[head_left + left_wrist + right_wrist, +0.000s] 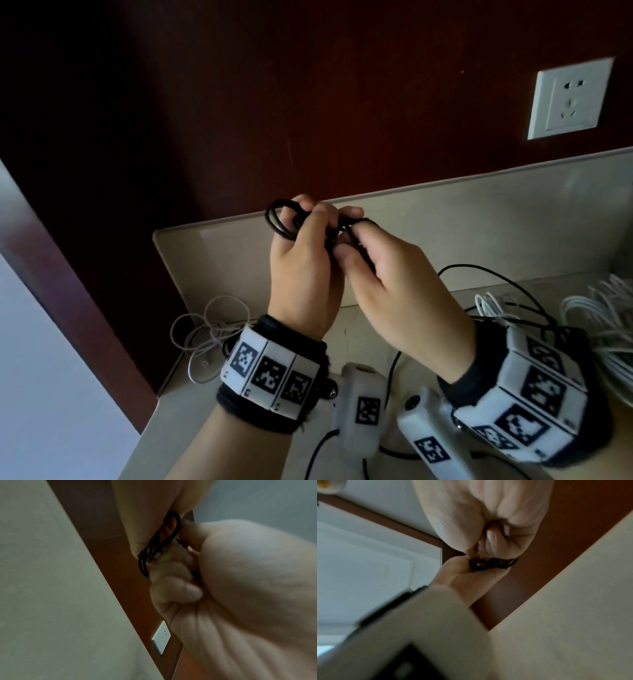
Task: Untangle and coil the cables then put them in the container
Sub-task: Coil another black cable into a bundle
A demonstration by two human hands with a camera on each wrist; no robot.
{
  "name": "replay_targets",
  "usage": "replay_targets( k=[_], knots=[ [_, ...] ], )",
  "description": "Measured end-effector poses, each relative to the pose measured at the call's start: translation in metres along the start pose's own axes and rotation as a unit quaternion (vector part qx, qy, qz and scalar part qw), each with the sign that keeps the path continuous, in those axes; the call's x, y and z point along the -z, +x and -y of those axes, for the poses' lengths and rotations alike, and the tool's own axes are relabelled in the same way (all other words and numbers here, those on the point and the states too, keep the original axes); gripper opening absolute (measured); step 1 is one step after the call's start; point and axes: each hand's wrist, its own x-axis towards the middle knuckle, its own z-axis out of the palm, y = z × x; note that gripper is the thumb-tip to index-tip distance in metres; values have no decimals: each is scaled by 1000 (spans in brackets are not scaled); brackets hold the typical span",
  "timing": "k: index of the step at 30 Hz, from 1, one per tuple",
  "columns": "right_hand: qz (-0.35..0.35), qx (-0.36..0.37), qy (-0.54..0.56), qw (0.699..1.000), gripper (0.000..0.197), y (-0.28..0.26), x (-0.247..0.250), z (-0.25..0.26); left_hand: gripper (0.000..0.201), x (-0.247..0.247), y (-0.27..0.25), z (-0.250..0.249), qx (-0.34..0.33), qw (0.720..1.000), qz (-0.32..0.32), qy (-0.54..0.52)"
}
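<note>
A black cable [272, 226] is partly wound into small loops and held up above the beige counter [479, 219]. My left hand [308, 219] grips the loops, fingers curled round them. Right beside it, my right hand [352, 236] pinches the cable's strand between thumb and fingers. The cable's loose length [460, 265] arcs down to the right onto the counter. The left wrist view shows the black loops [143, 563] pressed between my curled left fingers [171, 585] and the other hand. In the right wrist view the cable [494, 563] sits between both hands. No container is in view.
A tangle of thin white cable [219, 329] lies on the counter at the left. A larger white cable bundle [603, 329] lies at the right, with black cable running over it. A white wall socket [570, 99] sits on the dark red wall behind.
</note>
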Motion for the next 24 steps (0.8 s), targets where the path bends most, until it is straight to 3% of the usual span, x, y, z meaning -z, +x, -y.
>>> replay_targets(
  k=[4,7,11,16,18,20,22,24],
  knots=[
    [-3,-3,33,999,17,-1,0,3,19,-2,0,-6,-32,999,-24,22],
    [-16,-11,63,998,27,-3,-1,9,5,1,1,0,-69,991,-36,108],
    [-19,-38,98,994,15,-7,-3,13,22,5,1,9,-112,975,-36,188],
    [-31,-55,171,983,19,-14,-7,18,35,7,3,4,-156,967,-39,198],
    [-13,-73,187,979,22,-16,-10,15,41,8,4,-1,-151,971,-34,183],
    [-13,-61,170,983,18,-14,-13,12,32,8,4,-1,-137,975,-34,173],
    [-41,-28,116,992,15,-11,-15,8,22,4,2,-1,-120,979,-44,159],
    [-82,12,56,995,14,-8,-14,4,26,-1,0,-1,-96,984,-50,141]
  ],
)
